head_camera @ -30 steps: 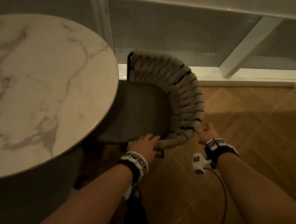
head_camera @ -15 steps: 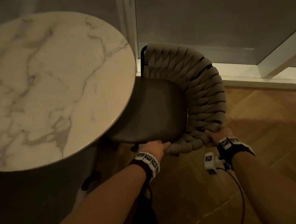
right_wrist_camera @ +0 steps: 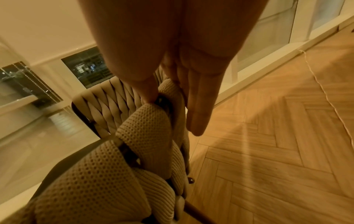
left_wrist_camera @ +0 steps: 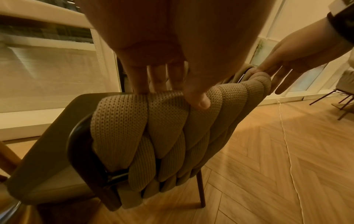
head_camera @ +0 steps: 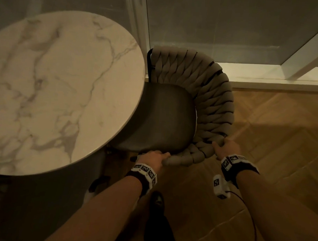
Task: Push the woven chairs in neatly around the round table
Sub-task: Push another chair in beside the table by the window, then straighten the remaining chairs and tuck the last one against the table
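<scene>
The round marble table (head_camera: 65,90) fills the left of the head view. A woven chair (head_camera: 216,104) with a dark seat (head_camera: 162,118) stands at the table's right edge, the front of its seat under the tabletop. My left hand (head_camera: 153,158) grips the near end of the woven backrest (left_wrist_camera: 153,124): fingers (left_wrist_camera: 140,81) hooked over the top, thumb on the outer face. My right hand (head_camera: 225,146) rests further round the rim, its thumb on top of the weave and its straight fingers (right_wrist_camera: 199,109) along the outside.
Just behind the chair is a glass wall with a white sill (head_camera: 264,70). Herringbone wood floor (head_camera: 269,178) lies open to the right. A thin cable (left_wrist_camera: 287,144) runs across it. Another chair (left_wrist_camera: 343,94) stands far right. My dark shoe (head_camera: 157,201) is below the hands.
My right hand has gone from reaching beside the backrest to resting on its rim. The left hand has settled onto the near end. The chair sits about as before against the table.
</scene>
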